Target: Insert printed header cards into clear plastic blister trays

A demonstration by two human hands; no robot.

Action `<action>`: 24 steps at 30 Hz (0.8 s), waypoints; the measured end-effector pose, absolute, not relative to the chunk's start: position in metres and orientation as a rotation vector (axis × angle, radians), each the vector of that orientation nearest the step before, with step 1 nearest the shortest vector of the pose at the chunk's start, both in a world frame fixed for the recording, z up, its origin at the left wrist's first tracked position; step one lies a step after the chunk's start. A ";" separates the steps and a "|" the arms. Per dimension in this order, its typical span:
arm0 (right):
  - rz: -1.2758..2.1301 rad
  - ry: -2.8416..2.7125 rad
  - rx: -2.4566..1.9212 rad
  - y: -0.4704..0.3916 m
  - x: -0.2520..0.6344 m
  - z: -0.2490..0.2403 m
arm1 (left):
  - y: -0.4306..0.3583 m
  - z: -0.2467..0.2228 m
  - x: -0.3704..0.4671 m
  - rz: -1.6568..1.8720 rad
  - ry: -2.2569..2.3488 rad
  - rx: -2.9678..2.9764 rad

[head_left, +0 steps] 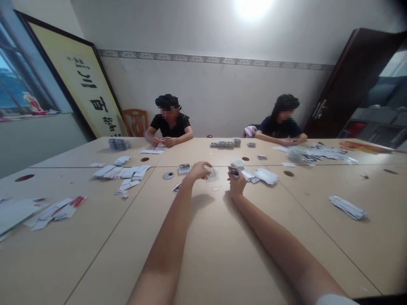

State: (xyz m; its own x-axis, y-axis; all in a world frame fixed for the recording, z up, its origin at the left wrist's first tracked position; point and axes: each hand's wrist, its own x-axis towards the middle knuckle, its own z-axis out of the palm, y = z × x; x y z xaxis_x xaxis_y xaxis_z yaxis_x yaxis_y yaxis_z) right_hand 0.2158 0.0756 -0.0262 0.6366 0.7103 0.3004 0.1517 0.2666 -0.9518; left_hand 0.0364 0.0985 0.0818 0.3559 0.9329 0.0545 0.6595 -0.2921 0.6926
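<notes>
While a clear plastic piece (213,174) is pinched by the left hand (200,170) and a dark card (233,171) held by the right hand (238,184), well in from the far edge of the surface (216,254), the plastic piece is judged light, slippery, best taken edgewise.

The tabletop (222,254) looks smooth, the packet (213,174) clear plastic, the strips (347,207) paper

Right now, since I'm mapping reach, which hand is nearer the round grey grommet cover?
Left. The left hand is to the right of the round grey grommet cover, not touching it; the right hand is farther off on that same side.
</notes>
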 end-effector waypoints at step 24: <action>0.496 -0.605 -1.353 0.096 0.239 -0.040 | 0.045 0.004 -0.077 0.541 2.194 2.136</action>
State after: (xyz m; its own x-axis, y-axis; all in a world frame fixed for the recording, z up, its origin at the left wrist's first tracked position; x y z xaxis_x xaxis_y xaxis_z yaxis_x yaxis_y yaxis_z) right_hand 0.2393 0.0963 -0.0403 0.7516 0.6496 0.1143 0.0148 0.1566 -0.9875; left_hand -0.0766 0.0445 0.0043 -0.0563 0.9747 0.2164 0.9635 -0.0038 0.2676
